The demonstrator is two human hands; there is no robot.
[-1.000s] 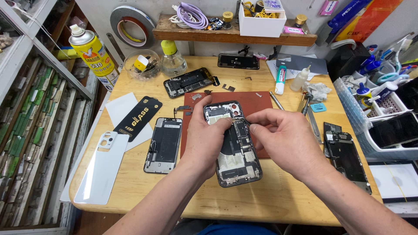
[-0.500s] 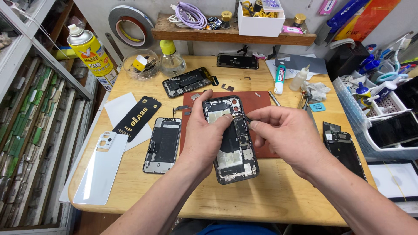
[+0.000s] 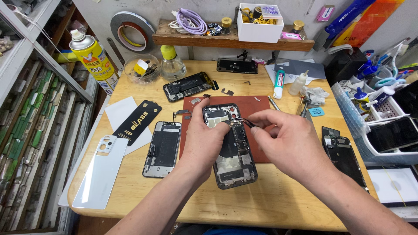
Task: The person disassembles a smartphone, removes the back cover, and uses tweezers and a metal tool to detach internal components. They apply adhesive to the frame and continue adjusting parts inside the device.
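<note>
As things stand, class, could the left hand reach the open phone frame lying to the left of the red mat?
Probably yes. The left hand rests on the opened phone, and the phone frame lies just beside it on bare table, with nothing between them.

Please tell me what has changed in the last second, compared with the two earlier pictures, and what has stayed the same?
Little changed. The right hand shifted slightly, keeping its thin dark tool on the upper part of the opened phone. The left hand still steadies the phone on the red mat. The second opened phone, the white back cover and the spray can stayed where they were.
</note>
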